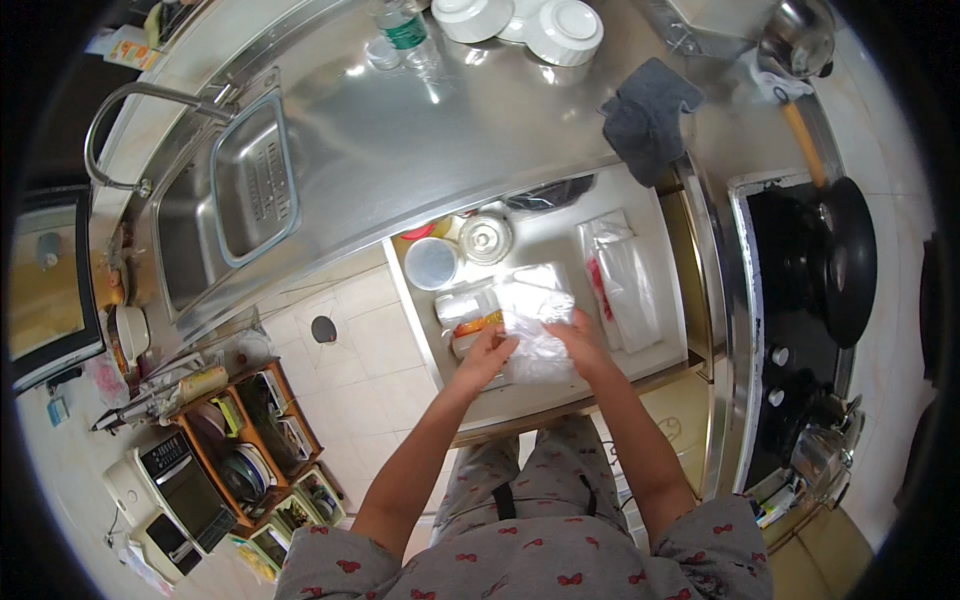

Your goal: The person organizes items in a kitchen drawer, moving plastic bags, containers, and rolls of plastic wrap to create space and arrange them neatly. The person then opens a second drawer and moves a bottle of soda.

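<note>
Both my hands hold a folded bundle of clear plastic (pixel 536 300) over the open drawer (pixel 536 240). My left hand (pixel 486 358) pinches its left edge, and my right hand (pixel 583 346) grips the right edge. Beneath and left of the bundle lie clear plastic packages (pixel 461 307), partly hidden, one with an orange and yellow band. A round container with a pale lid (pixel 432 263) stands in the drawer's back left corner, beside a glass lid or jar (pixel 485 238). Flat plastic bags with red print (pixel 619 285) lie along the drawer's right side. A dark plastic-wrapped item (pixel 551 193) is at the back.
Above the drawer runs a steel counter (pixel 360 150) with a sink (pixel 187 247), a plastic bottle (pixel 409 37) and upturned white bowls (pixel 564 31). A grey cloth (pixel 651 120) hangs over its edge. At right, a black pan (pixel 847 262) rests on the stove (pixel 780 300).
</note>
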Demonstrator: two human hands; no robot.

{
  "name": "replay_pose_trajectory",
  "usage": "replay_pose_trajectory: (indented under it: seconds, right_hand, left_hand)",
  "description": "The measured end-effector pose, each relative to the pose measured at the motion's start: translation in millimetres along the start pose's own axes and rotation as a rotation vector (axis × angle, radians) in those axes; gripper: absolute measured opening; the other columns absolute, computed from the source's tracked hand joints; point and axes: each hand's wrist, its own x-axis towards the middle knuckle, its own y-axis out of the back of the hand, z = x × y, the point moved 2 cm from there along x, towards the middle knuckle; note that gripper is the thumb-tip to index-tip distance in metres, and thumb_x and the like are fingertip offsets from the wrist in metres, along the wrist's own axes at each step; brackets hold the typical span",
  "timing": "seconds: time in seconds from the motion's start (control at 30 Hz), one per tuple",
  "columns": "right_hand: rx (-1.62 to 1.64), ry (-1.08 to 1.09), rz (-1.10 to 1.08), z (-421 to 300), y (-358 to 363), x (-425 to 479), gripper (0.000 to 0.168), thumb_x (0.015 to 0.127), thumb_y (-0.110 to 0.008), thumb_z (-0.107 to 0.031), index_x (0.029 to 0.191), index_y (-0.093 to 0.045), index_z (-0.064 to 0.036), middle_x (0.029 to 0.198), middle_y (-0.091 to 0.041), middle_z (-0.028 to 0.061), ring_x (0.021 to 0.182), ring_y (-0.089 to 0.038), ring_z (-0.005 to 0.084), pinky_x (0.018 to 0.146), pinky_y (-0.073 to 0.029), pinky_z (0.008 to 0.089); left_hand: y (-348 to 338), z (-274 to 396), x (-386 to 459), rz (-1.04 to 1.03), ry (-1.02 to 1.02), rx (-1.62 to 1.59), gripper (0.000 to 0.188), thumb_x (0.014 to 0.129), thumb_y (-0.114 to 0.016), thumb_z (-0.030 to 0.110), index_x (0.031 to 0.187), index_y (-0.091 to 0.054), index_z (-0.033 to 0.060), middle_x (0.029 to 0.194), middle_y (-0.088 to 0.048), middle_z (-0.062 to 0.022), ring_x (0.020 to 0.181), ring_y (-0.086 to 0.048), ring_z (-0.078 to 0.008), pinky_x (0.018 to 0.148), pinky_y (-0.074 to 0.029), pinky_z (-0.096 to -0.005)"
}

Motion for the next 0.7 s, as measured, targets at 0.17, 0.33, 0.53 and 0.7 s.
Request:
replay_pose_trajectory:
  seconds: [0.17,0.33,0.53,0.7]
  right_hand:
    - [-0.440,0.061,0.233,45,112,25,0.041,0.081,-0.065,-0.017,0.118,-0.063,0.000,0.101,-0.069,0.0129,0.091,-0.066,0.0220,0.083,-0.051,0.0357]
    - [-1.079,0.042,0.398,58,122,55,0.050,0.079,-0.064,-0.014,0.127,-0.055,-0.004,0.105,-0.068,0.0134,0.096,-0.064,0.0330,0.080,-0.053,0.0410]
    - [-1.452,0.220,0.511,49,76,46,0.055,0.084,-0.065,-0.017,0.133,-0.044,-0.006,0.124,-0.056,0.0131,0.102,-0.061,0.0349,0.081,-0.053,0.0505]
    - [-1.452,0.315,0.505,16,40,-9,0.038,0.089,-0.057,-0.011,0.125,-0.046,-0.008,0.118,-0.052,0.0130,0.110,-0.057,0.0318,0.079,-0.053,0.0494]
  left_hand:
    - [-35,-9,-5,-0.026,0.093,-0.075,0.041,0.095,-0.060,0.030,0.130,-0.051,0.0132,0.109,-0.064,-0.0064,0.101,-0.060,-0.0172,0.089,-0.047,-0.0341]
    - [-62,-20,11,-0.074,0.121,-0.082,0.040,0.094,-0.060,0.028,0.129,-0.052,0.0116,0.105,-0.066,-0.0065,0.097,-0.061,-0.0158,0.087,-0.048,-0.0310]
    - [-69,-24,3,-0.075,0.132,-0.025,0.039,0.092,-0.059,0.024,0.127,-0.053,0.0068,0.102,-0.066,-0.0084,0.094,-0.062,-0.0156,0.085,-0.048,-0.0297]
    - [-68,-26,3,-0.021,0.132,-0.041,0.038,0.092,-0.058,0.021,0.127,-0.054,0.0067,0.100,-0.065,-0.0075,0.088,-0.061,-0.0144,0.079,-0.049,-0.0279]
